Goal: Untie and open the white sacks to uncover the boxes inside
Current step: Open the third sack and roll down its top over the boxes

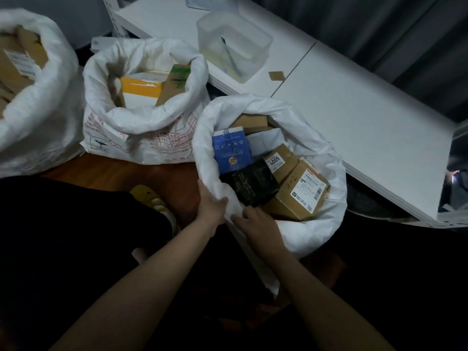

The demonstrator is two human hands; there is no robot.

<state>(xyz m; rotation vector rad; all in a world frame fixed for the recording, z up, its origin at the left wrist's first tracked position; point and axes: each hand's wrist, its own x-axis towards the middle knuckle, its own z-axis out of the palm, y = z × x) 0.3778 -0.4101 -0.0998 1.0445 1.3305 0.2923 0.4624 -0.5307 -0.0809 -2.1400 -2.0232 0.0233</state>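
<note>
Both hands, left hand (211, 207) and right hand (253, 220), grip the upright, upward-opening sack (321, 224).

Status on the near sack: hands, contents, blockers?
Both hands on near sack rim: left hand grips it, right hand pinches the fold. Sack open, boxes showing. Other two sacks also open. Nothing blocking.

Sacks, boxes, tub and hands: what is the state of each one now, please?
Near sack: open, rim rolled down, boxes uncovered.
Middle sack: open, boxes showing.
Far-left sack: open, cardboard showing.
Black box: lying tilted among the others.
Clear tub: no lid visible.
Left hand: gripping the near rim.
Right hand: gripping the same rim.
</note>
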